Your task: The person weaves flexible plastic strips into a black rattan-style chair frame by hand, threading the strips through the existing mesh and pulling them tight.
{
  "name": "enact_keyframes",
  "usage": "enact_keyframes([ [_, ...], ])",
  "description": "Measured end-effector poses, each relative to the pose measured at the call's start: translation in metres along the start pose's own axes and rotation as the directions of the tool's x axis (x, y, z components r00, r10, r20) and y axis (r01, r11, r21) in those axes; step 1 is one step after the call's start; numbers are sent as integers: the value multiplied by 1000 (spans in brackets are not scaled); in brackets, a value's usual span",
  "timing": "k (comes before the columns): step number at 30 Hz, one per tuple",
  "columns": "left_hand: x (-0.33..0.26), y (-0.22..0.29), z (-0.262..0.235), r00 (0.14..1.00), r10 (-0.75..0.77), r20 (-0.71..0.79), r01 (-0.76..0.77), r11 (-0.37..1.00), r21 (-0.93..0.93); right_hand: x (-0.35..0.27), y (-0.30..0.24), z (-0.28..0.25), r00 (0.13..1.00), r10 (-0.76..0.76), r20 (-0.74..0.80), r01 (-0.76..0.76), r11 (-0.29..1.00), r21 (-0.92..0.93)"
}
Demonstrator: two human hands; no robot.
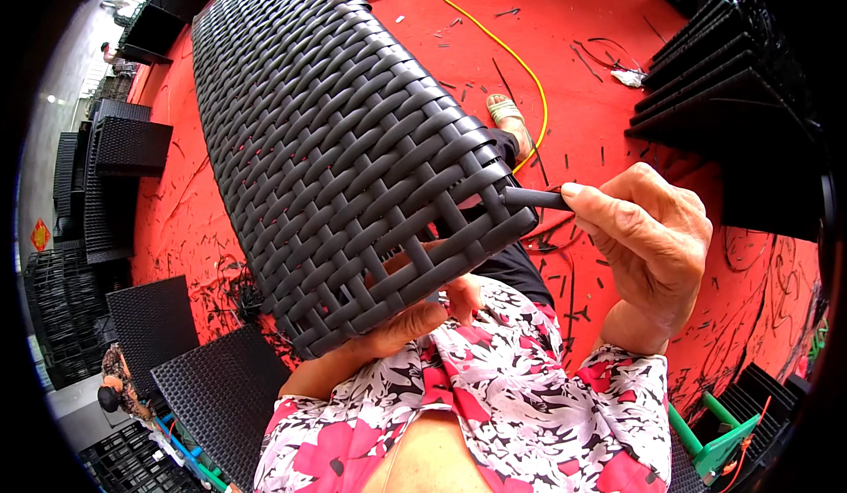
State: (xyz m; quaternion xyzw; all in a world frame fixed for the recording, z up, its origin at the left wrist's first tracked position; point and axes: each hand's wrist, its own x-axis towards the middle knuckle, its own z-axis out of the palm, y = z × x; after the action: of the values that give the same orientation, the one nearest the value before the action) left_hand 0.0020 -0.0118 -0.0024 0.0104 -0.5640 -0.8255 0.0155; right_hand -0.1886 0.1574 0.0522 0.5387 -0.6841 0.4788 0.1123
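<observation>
Two hands at woven panel (335, 149) near edge: right hand (648, 246) pinching dark strip (534, 197) beside corner; left hand (415, 316) underneath, fingers gripping, mostly hidden.

The one view sits on my head and looks steeply down my front, so my flowered blouse (494, 405) fills the lower edge and my forearms rise from it. It is close: my right hand (648, 246) and left hand (415, 316) lie near the middle, with the woven panel (335, 149) running up and away from them. Beyond my hands the red floor (618, 113) spreads to the rim, where straight edges bend and dark corners close in.
</observation>
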Motion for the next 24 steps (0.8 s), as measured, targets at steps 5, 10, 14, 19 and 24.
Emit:
enact_keyframes([
  [5, 4, -5, 0, 1000, 15, -3, -15, 997, -75, 8, 2, -4, 997, -68, 23, 68, 997, -34],
  [10, 0, -1, 2, 998, 15, -56, -17, 999, -38, 27, 0, -15, 974, -176, 144, 195, 971, -135],
  [14, 1, 1, 9, 996, 1, -89, 0, 1000, 5, 38, -5, -19, 943, -265, 200, 303, 933, -196],
  [19, 0, -2, -3, 999, -4, 46, -3, 988, 155, 49, -11, -23, 891, -321, 322, 408, 876, -255],
  [24, 2, -3, 4, 998, 45, -51, -41, 997, 63, 51, -13, -23, 888, -309, 342, 400, 884, -241],
])
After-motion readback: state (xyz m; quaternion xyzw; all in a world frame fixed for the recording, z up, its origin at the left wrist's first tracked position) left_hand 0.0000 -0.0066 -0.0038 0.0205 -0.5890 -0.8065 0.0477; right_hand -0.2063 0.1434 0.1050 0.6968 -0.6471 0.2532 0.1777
